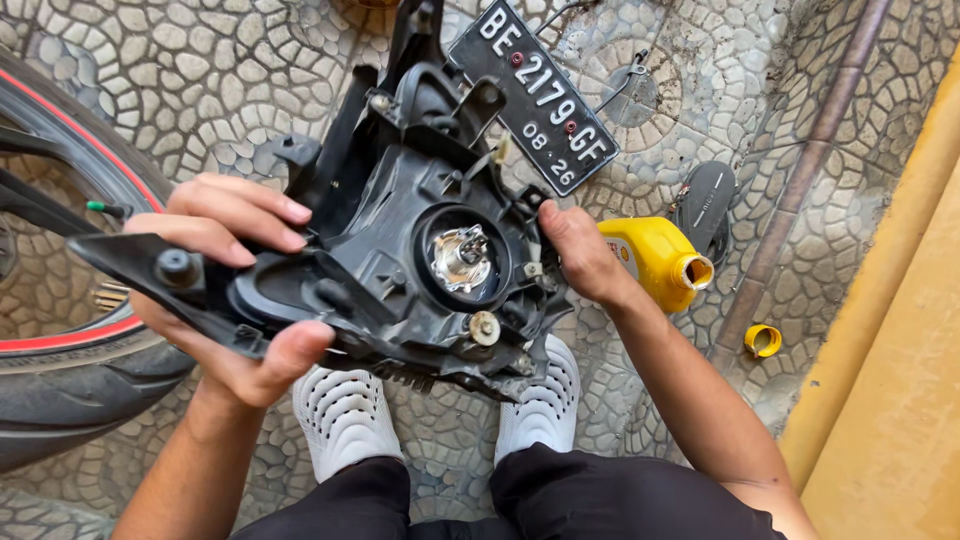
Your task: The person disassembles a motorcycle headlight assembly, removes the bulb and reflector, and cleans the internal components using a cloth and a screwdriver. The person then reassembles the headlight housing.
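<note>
I hold a black plastic motorcycle headlight housing point(390, 240) in the air, its back side facing me. A round socket in its middle shows the shiny reflector and bulb point(461, 258). A black number plate point(535, 92) is fixed to the housing's far end. My left hand point(235, 290) grips the housing's left wing, thumb under, fingers over the top. My right hand point(580, 255) clasps the right edge beside the socket. A round screw boss point(485, 328) sits just below the socket.
A motorcycle tyre with a red rim stripe point(70, 330) stands at the left. On the cobbled floor lie an open yellow oil bottle point(655, 262), its yellow cap point(762, 340) and a black sandal point(705, 205). My white shoes point(345, 415) are below. A yellow wall point(890, 380) runs along the right.
</note>
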